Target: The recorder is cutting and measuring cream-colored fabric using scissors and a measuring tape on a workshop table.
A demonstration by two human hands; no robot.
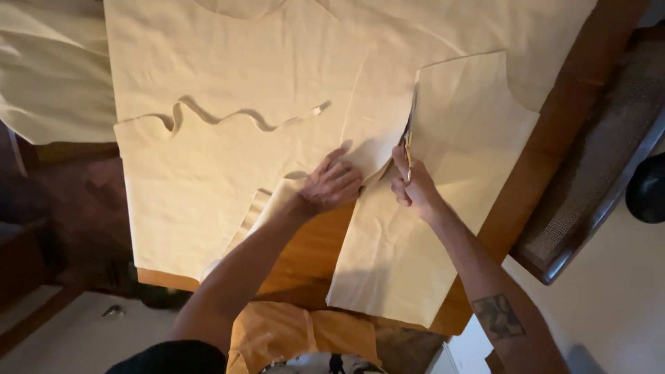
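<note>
Cream fabric [228, 69] lies spread over a wooden table [312, 253]. My right hand [413, 188] grips a pair of scissors [408, 135], their blades pointing away from me into a cut line in the cloth. To the right of the blades lies a cut garment-shaped panel [457, 166]. My left hand [332, 183] rests flat on the fabric just left of the cut, fingers spread. A narrow wavy strip of cut cloth [235, 116] lies on the fabric further left.
A dark chair with a woven seat [596, 159] stands at the table's right edge. More cream cloth [48, 69] hangs over the far left. An orange garment [291, 332] is at my waist. Dark floor [76, 201] shows on the left.
</note>
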